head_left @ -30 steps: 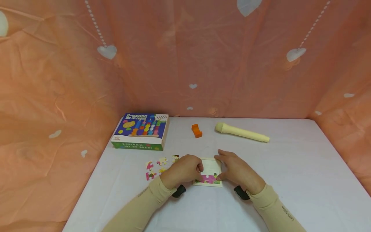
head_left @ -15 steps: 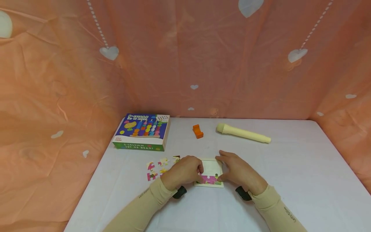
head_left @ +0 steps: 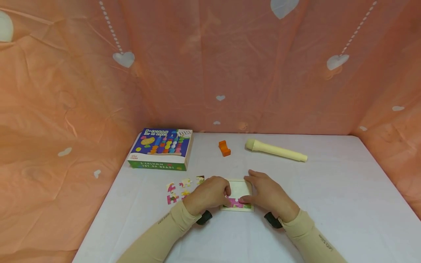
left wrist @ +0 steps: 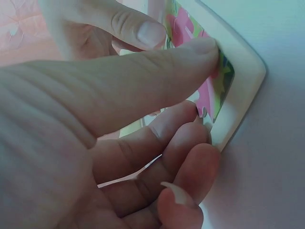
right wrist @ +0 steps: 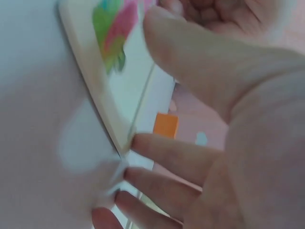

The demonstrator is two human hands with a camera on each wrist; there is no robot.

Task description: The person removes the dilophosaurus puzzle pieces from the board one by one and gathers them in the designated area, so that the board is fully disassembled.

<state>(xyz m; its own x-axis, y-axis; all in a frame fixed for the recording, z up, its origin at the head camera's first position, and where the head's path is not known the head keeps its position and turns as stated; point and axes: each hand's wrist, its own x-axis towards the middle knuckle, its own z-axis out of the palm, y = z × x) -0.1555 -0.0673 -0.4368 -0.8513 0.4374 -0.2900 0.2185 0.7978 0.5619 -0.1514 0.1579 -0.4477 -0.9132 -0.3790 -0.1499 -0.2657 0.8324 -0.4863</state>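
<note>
A small pale puzzle tray [head_left: 240,187] lies flat on the table between both hands. Joined pink and green puzzle pieces [head_left: 235,203] fill the strip along its near side. My left hand [head_left: 210,193] holds the tray's left side, its thumb pressing on the pieces and its fingers curled by the rim [left wrist: 245,90]. My right hand [head_left: 271,195] has its thumb on the pieces, while its other fingers extend along the tray's right and far edge. Several loose puzzle pieces [head_left: 172,198] lie left of the tray, some hidden behind my left hand.
A bead-set box [head_left: 159,149] stands at the back left of the white table. An orange curved block [head_left: 224,148] and a cream microphone-shaped stick [head_left: 277,150] lie toward the back. Orange cloth with hearts hangs behind and at the sides.
My right thumb has shifted left, from the right end of the pieces toward their middle. My left hand stays in place on the tray.
</note>
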